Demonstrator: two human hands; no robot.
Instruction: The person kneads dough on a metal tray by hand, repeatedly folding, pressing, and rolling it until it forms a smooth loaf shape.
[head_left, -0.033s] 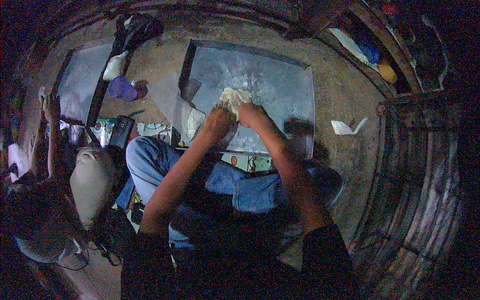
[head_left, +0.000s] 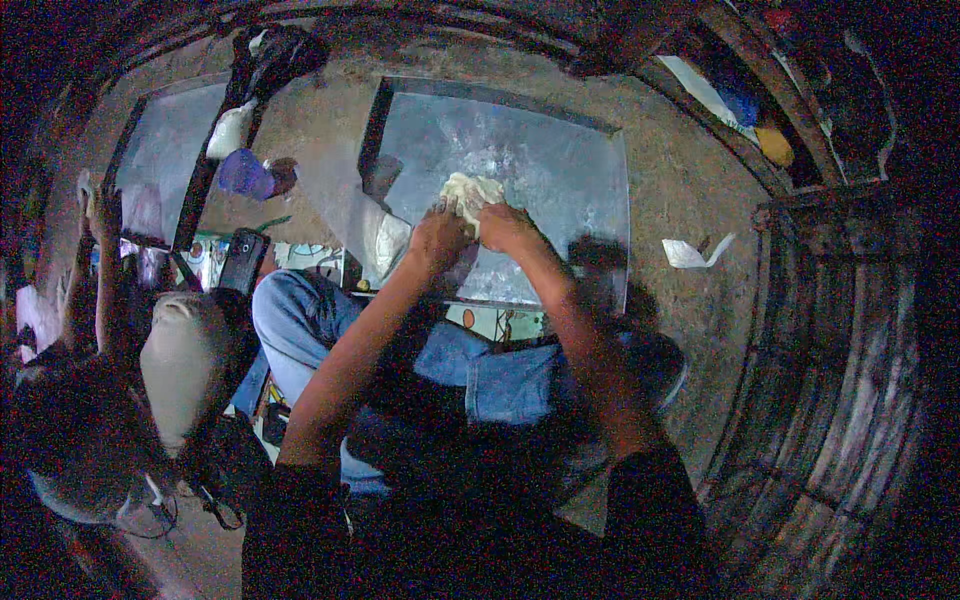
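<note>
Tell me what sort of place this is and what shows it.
Probably a simple home or rustic workspace, judging by the rough brown floor, the slatted structure on the right, and the pale dough-like lump on a low gray board.

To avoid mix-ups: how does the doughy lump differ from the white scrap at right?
The doughy lump is cream and thick; the white scrap is whiter and thinner-looking.
The lump lies on the board, the scrap on the ground.
The left hand and right hand touch the lump, neither the scrap.
Both look pale.
</note>
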